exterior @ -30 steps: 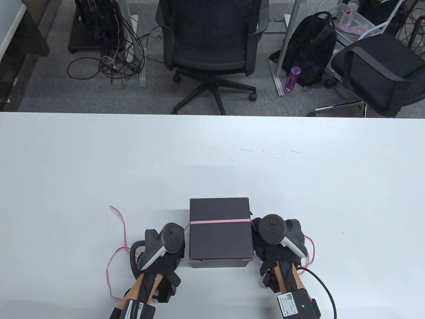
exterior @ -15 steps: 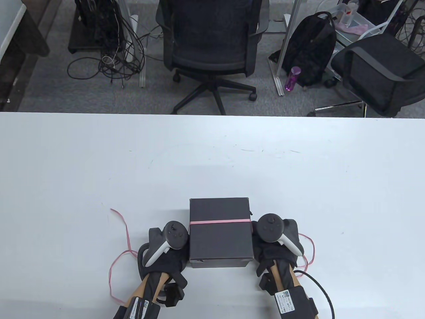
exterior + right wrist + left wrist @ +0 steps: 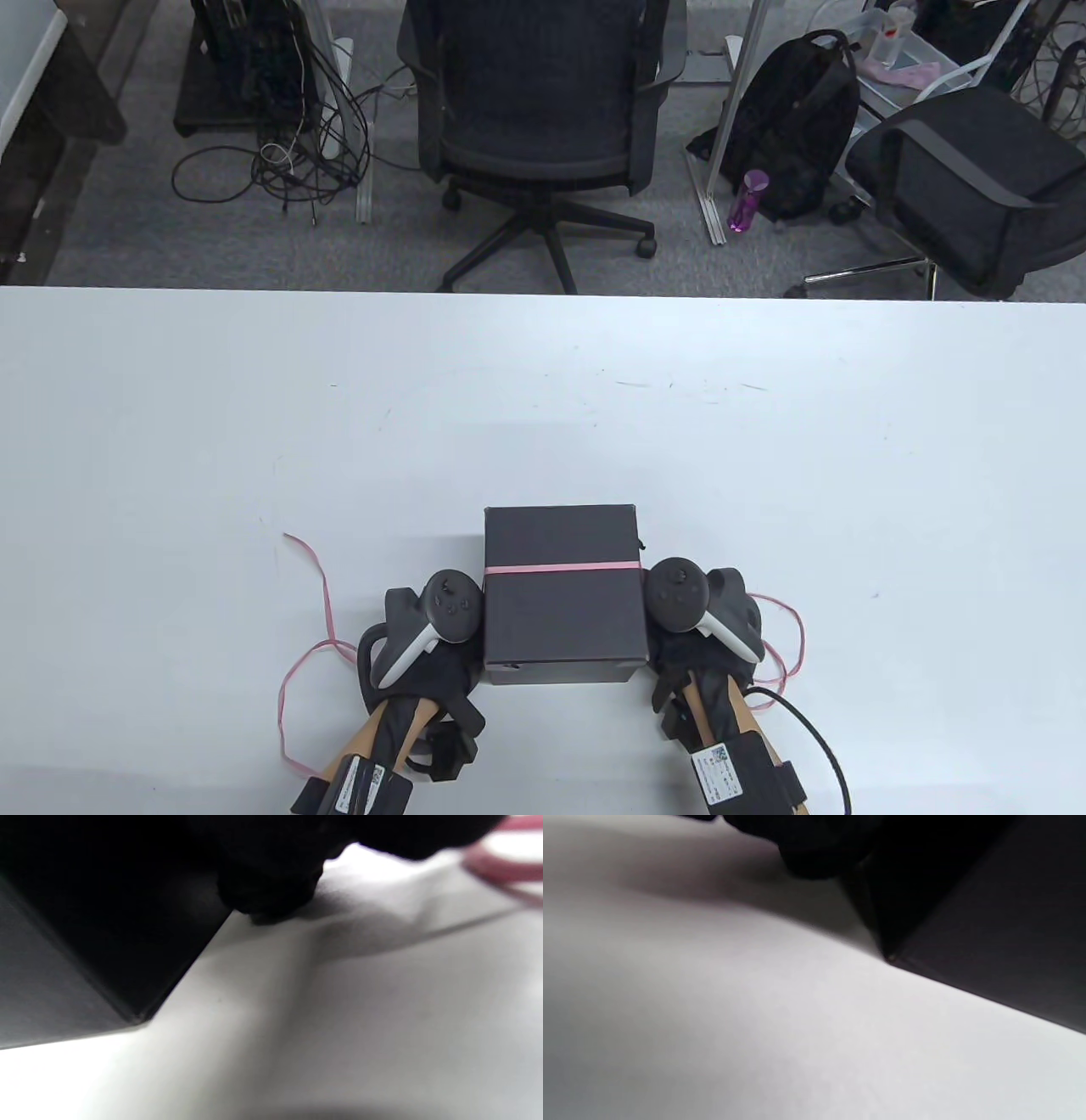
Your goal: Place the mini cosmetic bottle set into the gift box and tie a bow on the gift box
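On the white table (image 3: 543, 407), seen from above, your closed, dark, square-cornered gift box (image 3: 562, 594) sits near the front edge with a thin pink ribbon (image 3: 560, 566) across its lid, and your left hand (image 3: 433, 632) and right hand (image 3: 691, 620) press against its two sides, the trackers hiding your fingers so you cannot tell how they grip. Your left wrist view shows a dark, blurry fingertip (image 3: 814, 853) by a box corner. Your right wrist view shows another dark fingertip (image 3: 267, 895) touching the table beside the box, with blurry ribbon at the edge.

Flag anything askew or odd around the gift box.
Nothing damaged or spilled. The pink ribbon crosses the closed black gift box straight, but its loose ends trail untied across the table on both sides; no bow yet.
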Available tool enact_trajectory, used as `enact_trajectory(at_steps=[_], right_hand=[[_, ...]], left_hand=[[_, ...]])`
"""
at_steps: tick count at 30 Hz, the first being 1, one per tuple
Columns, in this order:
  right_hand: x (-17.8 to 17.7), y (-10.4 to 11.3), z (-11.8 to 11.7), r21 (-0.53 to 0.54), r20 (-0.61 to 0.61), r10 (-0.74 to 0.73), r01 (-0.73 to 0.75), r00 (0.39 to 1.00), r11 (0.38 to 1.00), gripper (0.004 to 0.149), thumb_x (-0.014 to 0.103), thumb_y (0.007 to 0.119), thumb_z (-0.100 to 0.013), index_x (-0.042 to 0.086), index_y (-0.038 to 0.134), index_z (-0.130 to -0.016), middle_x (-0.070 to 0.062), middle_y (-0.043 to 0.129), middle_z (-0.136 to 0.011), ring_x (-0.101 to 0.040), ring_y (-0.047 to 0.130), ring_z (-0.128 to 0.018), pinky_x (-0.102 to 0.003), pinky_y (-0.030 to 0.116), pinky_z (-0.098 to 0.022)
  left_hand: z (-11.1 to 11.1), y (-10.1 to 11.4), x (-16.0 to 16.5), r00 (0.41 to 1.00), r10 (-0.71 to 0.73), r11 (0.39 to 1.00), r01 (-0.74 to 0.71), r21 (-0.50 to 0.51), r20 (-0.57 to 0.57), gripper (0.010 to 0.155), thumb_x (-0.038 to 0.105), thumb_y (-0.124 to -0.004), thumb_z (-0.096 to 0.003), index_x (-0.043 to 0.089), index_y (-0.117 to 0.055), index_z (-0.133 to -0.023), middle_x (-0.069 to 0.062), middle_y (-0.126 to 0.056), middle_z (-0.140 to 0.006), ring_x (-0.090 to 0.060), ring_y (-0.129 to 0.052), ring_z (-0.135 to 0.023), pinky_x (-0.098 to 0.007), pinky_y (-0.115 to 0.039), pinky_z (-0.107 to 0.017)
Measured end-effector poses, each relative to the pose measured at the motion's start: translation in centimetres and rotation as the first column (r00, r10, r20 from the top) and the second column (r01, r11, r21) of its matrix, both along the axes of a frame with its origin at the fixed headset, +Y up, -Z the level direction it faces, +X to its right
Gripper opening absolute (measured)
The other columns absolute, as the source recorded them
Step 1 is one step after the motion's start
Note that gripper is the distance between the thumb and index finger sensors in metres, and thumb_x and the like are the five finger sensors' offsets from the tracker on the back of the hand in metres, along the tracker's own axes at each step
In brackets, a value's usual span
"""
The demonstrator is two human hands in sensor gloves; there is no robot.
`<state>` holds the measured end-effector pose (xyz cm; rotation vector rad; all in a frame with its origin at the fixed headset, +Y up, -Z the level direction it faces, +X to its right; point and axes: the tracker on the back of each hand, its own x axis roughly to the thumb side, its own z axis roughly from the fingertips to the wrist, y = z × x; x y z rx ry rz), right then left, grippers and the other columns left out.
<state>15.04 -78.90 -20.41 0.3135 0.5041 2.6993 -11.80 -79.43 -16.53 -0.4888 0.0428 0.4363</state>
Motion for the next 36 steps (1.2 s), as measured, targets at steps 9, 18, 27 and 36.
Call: enact_trajectory(at_steps=[9, 18, 27, 36], right_hand=[[-0.3, -0.1, 0.2, -0.005, 0.04, -0.03, 0.031, 0.999, 1.0, 0.05, 0.019, 0.057, -0.062, -0.001, 0.056, -0.107, -0.012, 0.091, -0.05, -0.009, 0.089, -0.018, -0.032, 0.085, -0.016], [0.6, 0.4, 0.4, 0.059, 0.15, -0.257, 0.251, 0.955, 0.966, 0.054, 0.024, 0.049, -0.063, 0.007, 0.04, -0.113, -0.021, 0.095, -0.061, -0.006, 0.09, -0.017, -0.027, 0.086, -0.012], [1.6, 0.3, 0.3, -0.04, 0.208, -0.622, 0.642, 0.755, 0.766, 0.056, 0.03, 0.044, -0.064, 0.021, 0.025, -0.115, -0.033, 0.088, -0.077, -0.003, 0.088, -0.016, -0.023, 0.085, -0.011], [1.0, 0.2, 0.5, -0.103, 0.241, -0.776, 0.81, 0.583, 0.577, 0.058, 0.035, 0.04, -0.064, 0.022, 0.016, -0.115, -0.035, 0.079, -0.075, -0.001, 0.085, -0.018, -0.021, 0.083, -0.013]], left_hand=[[0.2, -0.3, 0.0, 0.999, 0.043, 0.999, -0.042, 0.015, -0.024, 0.042, 0.033, -0.053, -0.0646, 0.017, -0.062, -0.103, 0.004, -0.087, -0.063, -0.004, -0.091, -0.018, -0.025, -0.086, -0.016], [0.4, -0.6, -1.0, 0.943, 0.312, 0.946, -0.296, 0.131, -0.12, 0.055, 0.034, -0.046, -0.0637, 0.024, -0.035, -0.116, -0.002, -0.089, -0.075, -0.004, -0.095, -0.023, -0.025, -0.088, -0.02], [0.0, -0.4, -2.6, 0.73, 0.671, 0.741, -0.653, 0.159, -0.131, 0.055, 0.041, -0.045, -0.0643, 0.038, -0.025, -0.115, -0.013, -0.084, -0.091, -0.001, -0.089, -0.022, -0.022, -0.086, -0.019], [-0.9, -0.6, -4.6, 0.488, 0.868, 0.497, -0.848, 0.183, -0.096, 0.051, 0.034, -0.06, -0.0639, 0.041, -0.045, -0.112, -0.013, -0.087, -0.088, 0.0, -0.088, -0.02, -0.022, -0.085, -0.018]])
